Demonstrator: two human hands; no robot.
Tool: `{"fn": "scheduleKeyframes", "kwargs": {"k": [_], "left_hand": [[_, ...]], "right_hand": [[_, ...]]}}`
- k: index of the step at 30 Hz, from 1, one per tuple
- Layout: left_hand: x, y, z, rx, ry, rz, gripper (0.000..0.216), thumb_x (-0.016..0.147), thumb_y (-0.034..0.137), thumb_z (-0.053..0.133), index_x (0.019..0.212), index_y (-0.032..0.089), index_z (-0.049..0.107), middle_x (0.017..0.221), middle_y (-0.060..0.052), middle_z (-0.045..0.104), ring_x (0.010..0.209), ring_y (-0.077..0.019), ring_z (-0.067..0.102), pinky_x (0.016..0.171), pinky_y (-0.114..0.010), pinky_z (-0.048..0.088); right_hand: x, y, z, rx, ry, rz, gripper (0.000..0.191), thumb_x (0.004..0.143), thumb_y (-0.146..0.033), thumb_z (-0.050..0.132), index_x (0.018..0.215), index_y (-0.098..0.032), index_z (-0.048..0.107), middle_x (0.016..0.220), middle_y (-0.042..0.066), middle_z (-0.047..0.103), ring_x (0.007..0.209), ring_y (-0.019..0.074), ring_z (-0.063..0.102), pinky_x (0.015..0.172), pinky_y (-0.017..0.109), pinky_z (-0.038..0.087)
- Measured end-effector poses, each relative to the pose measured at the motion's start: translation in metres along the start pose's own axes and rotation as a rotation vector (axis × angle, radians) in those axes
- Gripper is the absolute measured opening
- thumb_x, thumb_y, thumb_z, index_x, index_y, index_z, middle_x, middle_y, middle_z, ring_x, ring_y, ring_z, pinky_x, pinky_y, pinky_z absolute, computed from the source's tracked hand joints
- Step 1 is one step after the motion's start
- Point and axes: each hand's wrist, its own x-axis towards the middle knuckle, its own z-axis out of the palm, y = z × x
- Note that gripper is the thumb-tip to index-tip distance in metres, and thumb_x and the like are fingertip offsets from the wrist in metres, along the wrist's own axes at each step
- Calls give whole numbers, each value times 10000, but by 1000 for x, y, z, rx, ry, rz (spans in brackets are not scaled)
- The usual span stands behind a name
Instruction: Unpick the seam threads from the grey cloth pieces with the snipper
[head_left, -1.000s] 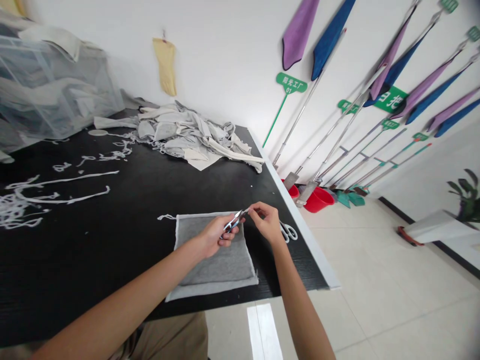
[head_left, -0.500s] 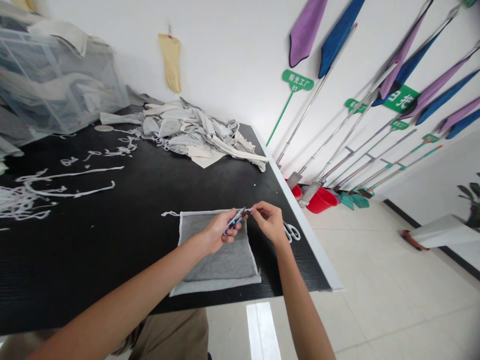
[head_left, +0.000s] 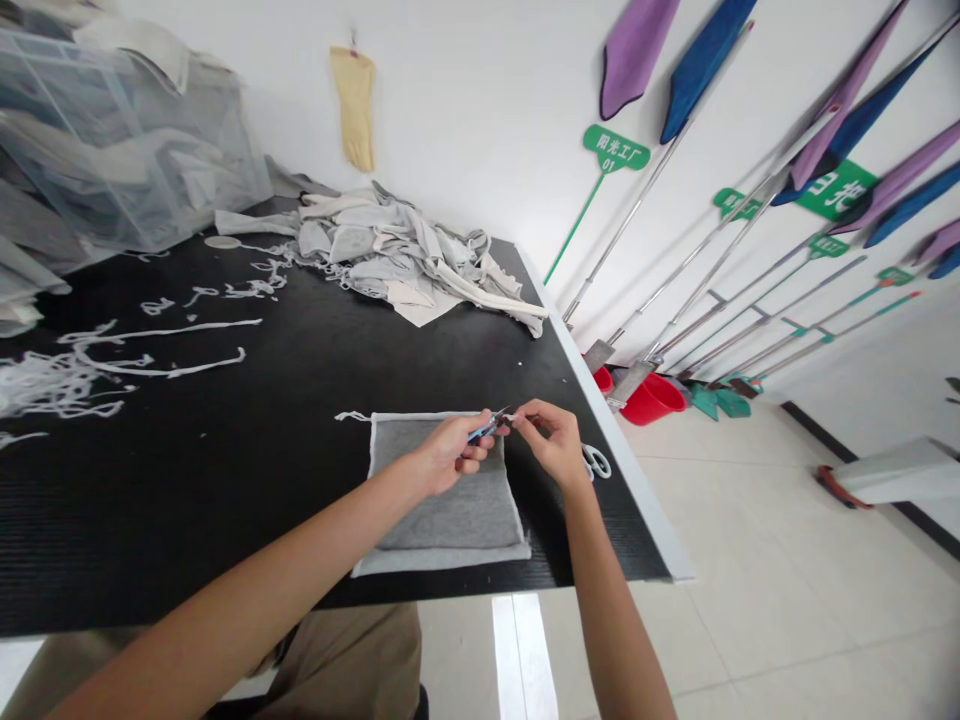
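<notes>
A grey cloth with pale edging (head_left: 450,515) lies flat near the table's front edge. My left hand (head_left: 454,455) is closed round small light-blue thread snips (head_left: 481,432), held over the cloth's far right corner with the blades pointing right. There my right hand (head_left: 555,440) pinches a short white thread tail (head_left: 511,418) between thumb and fingertips, and the blade tips are close by the thread. Whether they touch it I cannot tell. From the cloth's far left corner sticks out another twisted tail (head_left: 351,416). Partly behind my right wrist are white-handled scissors (head_left: 598,462).
A heap of grey and cream cloths (head_left: 405,245) sits at the back of the black table (head_left: 285,450). Cut white strips (head_left: 67,385) lie on the left, below a clear plastic bin (head_left: 142,150). Mops, dustpans and a red bucket (head_left: 652,398) stand beyond the right edge.
My view has shifted slightly, so the scene sits a little further right. The snips' blades are now closer to my right fingertips at the thread tail; both hands keep their hold.
</notes>
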Motion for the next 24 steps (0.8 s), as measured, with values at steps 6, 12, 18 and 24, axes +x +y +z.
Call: {"fn": "scheduleKeyframes", "kwargs": {"k": [6, 12, 18, 24], "left_hand": [[1, -1, -2, -12, 19, 32, 313, 973, 324, 483, 907, 65, 646, 648, 50, 374, 409, -3, 215, 346, -127, 82], [3, -4, -2, -2, 38, 20, 325, 966, 329, 491, 876, 62, 651, 626, 45, 377, 405, -8, 209, 346, -140, 70], [2, -3, 0, 27, 63, 22, 299, 954, 319, 505, 861, 71, 644, 611, 47, 375, 404, -11, 196, 354, -148, 61], [1, -1, 1, 48, 75, 39, 246, 925, 303, 546, 868, 82, 638, 611, 45, 382, 408, -15, 194, 364, -162, 48]], "right_hand": [[0, 1, 0, 0, 9, 6, 168, 867, -302, 621, 751, -189, 668, 730, 27, 654, 665, 164, 595, 605, 272, 469], [0, 0, -1, 15, 32, 23, 165, 861, -307, 623, 753, -189, 664, 738, 33, 654, 661, 161, 578, 598, 277, 457], [-1, 0, -1, 31, -17, 16, 164, 869, -305, 625, 762, -189, 671, 751, 36, 661, 678, 166, 590, 607, 280, 458], [-1, 1, -1, 51, -23, 17, 156, 867, -306, 635, 768, -193, 674, 755, 37, 656, 686, 171, 593, 609, 283, 459]]}}
